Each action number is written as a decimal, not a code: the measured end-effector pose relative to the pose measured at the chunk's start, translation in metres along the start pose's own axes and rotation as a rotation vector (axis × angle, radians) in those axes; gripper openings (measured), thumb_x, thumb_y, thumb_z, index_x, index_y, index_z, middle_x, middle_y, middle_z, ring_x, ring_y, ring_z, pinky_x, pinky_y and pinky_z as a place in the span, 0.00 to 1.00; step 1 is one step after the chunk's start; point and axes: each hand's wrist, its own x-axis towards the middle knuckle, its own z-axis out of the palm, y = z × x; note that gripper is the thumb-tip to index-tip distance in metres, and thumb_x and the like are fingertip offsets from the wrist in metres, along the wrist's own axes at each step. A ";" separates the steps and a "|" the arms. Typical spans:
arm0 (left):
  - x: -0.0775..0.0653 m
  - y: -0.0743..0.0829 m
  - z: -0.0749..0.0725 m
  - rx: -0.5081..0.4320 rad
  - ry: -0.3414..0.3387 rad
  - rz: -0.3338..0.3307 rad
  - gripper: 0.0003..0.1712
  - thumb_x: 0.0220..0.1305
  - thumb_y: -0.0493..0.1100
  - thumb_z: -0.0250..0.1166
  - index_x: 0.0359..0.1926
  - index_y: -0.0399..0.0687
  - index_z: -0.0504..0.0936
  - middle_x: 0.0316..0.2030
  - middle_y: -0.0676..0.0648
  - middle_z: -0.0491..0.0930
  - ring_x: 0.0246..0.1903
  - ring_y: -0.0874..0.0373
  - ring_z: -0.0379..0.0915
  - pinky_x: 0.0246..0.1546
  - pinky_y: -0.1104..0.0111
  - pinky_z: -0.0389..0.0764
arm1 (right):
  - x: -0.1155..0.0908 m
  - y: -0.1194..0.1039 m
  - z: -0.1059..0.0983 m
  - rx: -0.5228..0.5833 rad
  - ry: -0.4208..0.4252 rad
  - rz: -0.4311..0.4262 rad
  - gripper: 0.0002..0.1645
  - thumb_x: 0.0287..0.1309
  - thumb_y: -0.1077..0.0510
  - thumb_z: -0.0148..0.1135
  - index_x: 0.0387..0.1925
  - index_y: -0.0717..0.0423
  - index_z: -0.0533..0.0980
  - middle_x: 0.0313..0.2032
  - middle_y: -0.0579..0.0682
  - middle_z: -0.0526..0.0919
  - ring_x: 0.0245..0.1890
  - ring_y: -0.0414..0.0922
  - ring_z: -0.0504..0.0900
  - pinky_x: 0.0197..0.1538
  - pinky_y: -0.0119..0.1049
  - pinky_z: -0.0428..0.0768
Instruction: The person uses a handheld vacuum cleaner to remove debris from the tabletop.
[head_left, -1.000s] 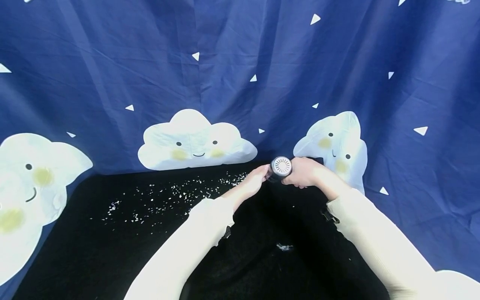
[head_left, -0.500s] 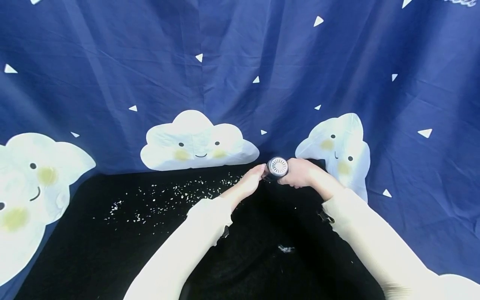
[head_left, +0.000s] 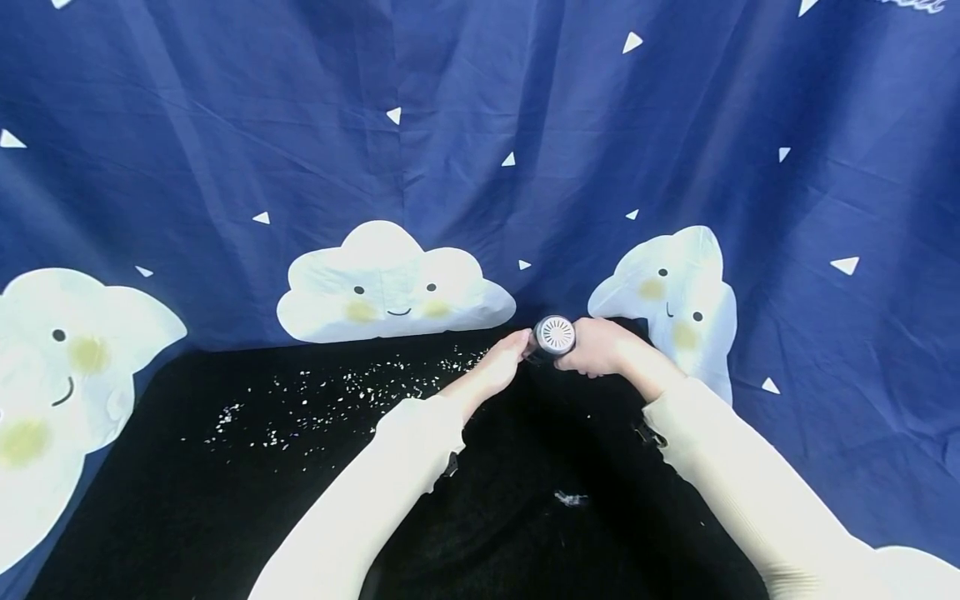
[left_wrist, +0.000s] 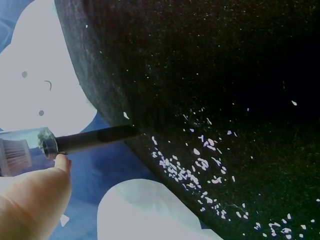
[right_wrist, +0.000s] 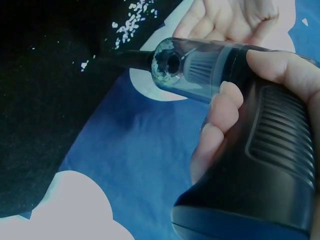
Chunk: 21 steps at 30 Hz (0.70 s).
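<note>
In the head view my right hand (head_left: 600, 346) grips a black handheld vacuum cleaner (head_left: 556, 335), its round slotted end facing up. The right wrist view shows the fingers curled round its ribbed handle (right_wrist: 280, 145). Beside the clear dust cup (right_wrist: 192, 70), my left hand (head_left: 506, 360) rests with relaxed fingers. A digit of that hand touches the collar of the dark nozzle (left_wrist: 95, 141) in the left wrist view. A filter and pale debris show inside the cup. The nozzle tip reaches the black cloth, close to scattered white bits (left_wrist: 175, 170).
Black cloth (head_left: 150, 508) covers the surface. White bits (head_left: 367, 387) spread over its far left part, with a small white clump (head_left: 572, 499) nearer the front. Behind hangs a blue curtain (head_left: 450, 125) printed with clouds and triangles.
Both hands and the vacuum cleaner have shifted slightly left since a second ago, and hold about the same place over the last half second. The grip looks the same.
</note>
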 end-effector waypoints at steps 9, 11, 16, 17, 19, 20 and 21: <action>0.001 -0.001 0.004 0.006 -0.019 -0.001 0.24 0.82 0.43 0.38 0.61 0.31 0.73 0.53 0.32 0.75 0.58 0.44 0.70 0.66 0.56 0.68 | -0.007 -0.003 -0.005 -0.011 -0.009 0.012 0.14 0.52 0.49 0.70 0.22 0.53 0.78 0.15 0.46 0.80 0.20 0.50 0.85 0.27 0.38 0.79; 0.000 0.000 0.005 0.007 -0.021 -0.006 0.24 0.82 0.43 0.38 0.62 0.31 0.72 0.52 0.33 0.75 0.57 0.45 0.70 0.66 0.56 0.69 | -0.008 -0.004 -0.005 -0.020 -0.011 0.022 0.15 0.52 0.48 0.70 0.22 0.53 0.78 0.15 0.46 0.80 0.20 0.49 0.84 0.26 0.38 0.79; 0.010 -0.016 0.006 -0.006 -0.020 0.015 0.25 0.82 0.45 0.38 0.63 0.34 0.73 0.54 0.38 0.77 0.58 0.48 0.71 0.65 0.58 0.69 | -0.008 -0.003 -0.004 -0.040 -0.005 0.030 0.16 0.51 0.47 0.70 0.20 0.52 0.78 0.14 0.46 0.79 0.18 0.47 0.83 0.26 0.38 0.79; 0.010 -0.015 0.007 -0.012 -0.020 0.016 0.25 0.82 0.45 0.38 0.63 0.34 0.73 0.54 0.38 0.77 0.59 0.48 0.71 0.65 0.58 0.69 | -0.009 -0.003 -0.004 -0.044 -0.002 0.031 0.16 0.51 0.46 0.70 0.20 0.52 0.78 0.14 0.45 0.79 0.18 0.47 0.83 0.26 0.38 0.79; 0.010 -0.015 0.008 -0.026 -0.018 0.016 0.25 0.82 0.44 0.38 0.62 0.33 0.73 0.55 0.37 0.77 0.59 0.48 0.71 0.66 0.58 0.69 | -0.009 -0.002 -0.004 -0.048 0.000 0.033 0.16 0.50 0.46 0.70 0.20 0.52 0.78 0.14 0.46 0.80 0.19 0.48 0.84 0.27 0.38 0.78; 0.010 -0.014 0.008 -0.026 -0.016 0.014 0.25 0.82 0.44 0.38 0.62 0.33 0.74 0.54 0.37 0.77 0.58 0.49 0.71 0.65 0.58 0.69 | -0.009 -0.002 -0.004 -0.050 0.001 0.033 0.16 0.50 0.46 0.70 0.20 0.52 0.78 0.14 0.46 0.80 0.19 0.48 0.84 0.27 0.38 0.78; -0.001 0.004 0.009 -0.029 -0.012 -0.008 0.24 0.82 0.42 0.38 0.61 0.30 0.73 0.54 0.35 0.76 0.58 0.47 0.70 0.66 0.57 0.69 | -0.008 -0.002 -0.004 -0.051 0.001 0.033 0.16 0.50 0.46 0.70 0.20 0.52 0.78 0.15 0.47 0.80 0.20 0.49 0.85 0.27 0.38 0.78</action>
